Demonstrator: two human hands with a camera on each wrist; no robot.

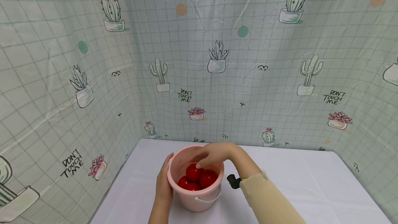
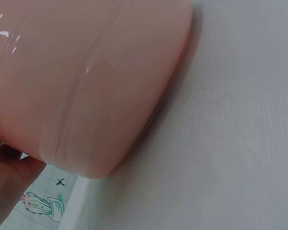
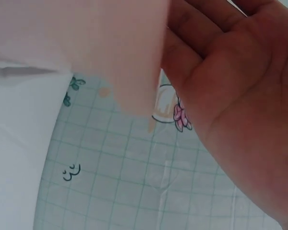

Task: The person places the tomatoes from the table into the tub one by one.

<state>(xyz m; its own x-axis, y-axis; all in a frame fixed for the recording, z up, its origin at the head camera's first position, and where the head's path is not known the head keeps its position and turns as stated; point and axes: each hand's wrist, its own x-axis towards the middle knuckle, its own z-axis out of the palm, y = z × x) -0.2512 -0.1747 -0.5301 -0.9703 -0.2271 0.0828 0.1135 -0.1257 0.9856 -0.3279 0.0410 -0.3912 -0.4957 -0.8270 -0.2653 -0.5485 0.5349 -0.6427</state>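
Note:
A pink bucket (image 1: 199,199) with a white handle stands on the table, tilted slightly toward me. Several shiny red round fruits (image 1: 209,179) lie inside it; whether they are apples or tomatoes I cannot tell. My left hand (image 1: 164,182) holds the bucket's left side, fingers round the outer wall near the rim. Over the far right rim, my right hand (image 1: 217,152) reaches in, its thumb against the uppermost red fruit (image 1: 193,172) and its other fingertips hidden behind it. The right wrist view shows the palm (image 3: 249,91) beside the blurred bucket wall (image 3: 134,57).
A white cloth covers the table (image 1: 289,175). Behind and at both sides hangs a gridded curtain (image 1: 248,89) printed with cacti, close to the table's back edge. A black strap piece (image 1: 234,181) sits at the right wrist by a beige sleeve (image 1: 267,196).

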